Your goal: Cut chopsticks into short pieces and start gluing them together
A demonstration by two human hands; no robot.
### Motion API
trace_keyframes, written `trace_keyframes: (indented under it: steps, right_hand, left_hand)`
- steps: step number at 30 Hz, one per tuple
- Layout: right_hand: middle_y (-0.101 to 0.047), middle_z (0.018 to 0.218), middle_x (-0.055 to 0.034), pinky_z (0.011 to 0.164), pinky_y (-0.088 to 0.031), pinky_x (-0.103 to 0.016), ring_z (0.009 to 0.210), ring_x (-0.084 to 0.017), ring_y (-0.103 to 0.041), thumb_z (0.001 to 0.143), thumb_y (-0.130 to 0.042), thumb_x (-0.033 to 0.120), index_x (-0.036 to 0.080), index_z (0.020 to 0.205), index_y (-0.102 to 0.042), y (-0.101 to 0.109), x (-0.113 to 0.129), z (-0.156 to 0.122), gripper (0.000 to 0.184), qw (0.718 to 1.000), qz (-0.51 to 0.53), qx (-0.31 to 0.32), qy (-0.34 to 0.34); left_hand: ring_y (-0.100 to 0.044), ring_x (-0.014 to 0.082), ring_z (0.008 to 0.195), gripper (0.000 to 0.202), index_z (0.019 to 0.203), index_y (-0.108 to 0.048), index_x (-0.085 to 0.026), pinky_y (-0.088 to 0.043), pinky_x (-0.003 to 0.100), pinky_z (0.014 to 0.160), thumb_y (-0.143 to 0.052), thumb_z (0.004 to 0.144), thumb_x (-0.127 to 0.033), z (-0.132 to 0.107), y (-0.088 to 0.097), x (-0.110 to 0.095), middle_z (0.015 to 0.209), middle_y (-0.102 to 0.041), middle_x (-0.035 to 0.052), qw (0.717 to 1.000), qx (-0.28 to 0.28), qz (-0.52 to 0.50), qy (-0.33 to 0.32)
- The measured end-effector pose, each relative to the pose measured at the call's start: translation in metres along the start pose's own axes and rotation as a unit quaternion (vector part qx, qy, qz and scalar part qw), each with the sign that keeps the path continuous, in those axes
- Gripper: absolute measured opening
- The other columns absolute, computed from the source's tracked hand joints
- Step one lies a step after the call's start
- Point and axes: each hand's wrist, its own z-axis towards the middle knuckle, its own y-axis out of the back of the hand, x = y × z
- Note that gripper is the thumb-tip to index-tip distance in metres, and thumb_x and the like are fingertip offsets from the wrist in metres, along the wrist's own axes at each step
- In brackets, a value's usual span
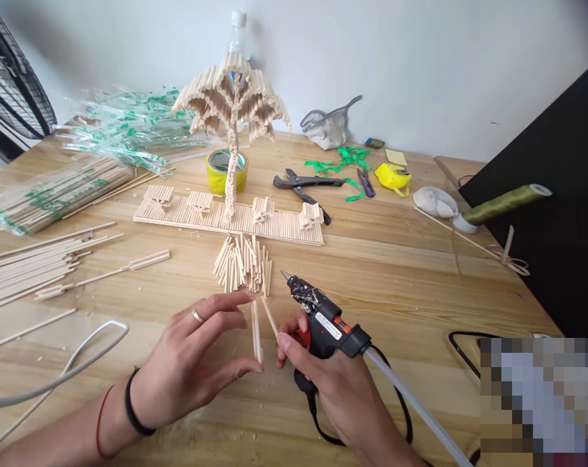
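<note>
Between the thumb and fingertips of my left hand [196, 353], a joined pair of short wooden sticks [256, 331] is held by its ends. My right hand [328, 383] grips a black hot glue gun [323, 321] with a clear glue stick [415, 402] running out of its back. A single short stick [270, 316] is also pinched between that hand's thumb and finger, beside the pair. Beyond my hands lies a pile of cut sticks [240, 263]. Behind it stands a tree-shaped stick model [230, 143] on a slatted stick base [220, 217] with several small stick seats.
At left lie long sticks [26, 269], a bagged bundle [65, 191], plastic wrappers [123, 123] and a white cable [80, 363]. Yellow tape [213, 175] and a bottle [237, 39] stand behind the model. Cutting pliers [308, 181], green ribbon [350, 157] and a yellow tape measure [392, 178] lie at right.
</note>
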Motion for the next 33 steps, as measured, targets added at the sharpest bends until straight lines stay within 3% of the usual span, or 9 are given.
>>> trace_keyframes:
  steps: [5,18,33]
  right_hand:
    - [-0.067,0.082,0.0012,0.070,-0.055,-0.033,0.066,-0.018,-0.067,0.081,-0.081,0.048,0.025,0.088,-0.051,-0.0053,-0.0097,-0.0045,0.038,0.999,0.034,0.019,-0.013]
    - [-0.066,0.086,0.0020,0.074,-0.057,-0.036,0.072,-0.018,-0.069,0.086,-0.078,0.045,0.025,0.089,-0.050,-0.0028,-0.0083,-0.0065,0.035,0.996,0.039,0.067,-0.033]
    - [-0.068,0.083,0.0019,0.070,-0.054,-0.032,0.069,-0.017,-0.069,0.086,-0.077,0.048,0.024,0.088,-0.050,-0.0051,-0.0022,-0.0079,0.036,0.997,0.002,0.063,-0.049]
  left_hand:
    - [-0.071,0.0278,0.116,0.034,0.116,-0.060,-0.020,-0.062,0.039,0.095,-0.076,0.091,-0.037,0.0016,-0.0005,-0.0006,0.128,-0.070,0.0150,1.000,0.001,0.015,-0.010]
    - [-0.072,0.0258,0.112,0.032,0.118,-0.060,-0.020,-0.061,0.037,0.091,-0.074,0.093,-0.033,0.0026,-0.0011,-0.0002,0.127,-0.071,0.0144,1.000,0.008,0.015,-0.024]
    - [-0.072,0.0252,0.112,0.032,0.120,-0.060,-0.019,-0.061,0.036,0.092,-0.073,0.094,-0.031,0.0012,-0.0017,-0.0019,0.128,-0.070,0.0139,0.998,0.017,0.046,-0.026]
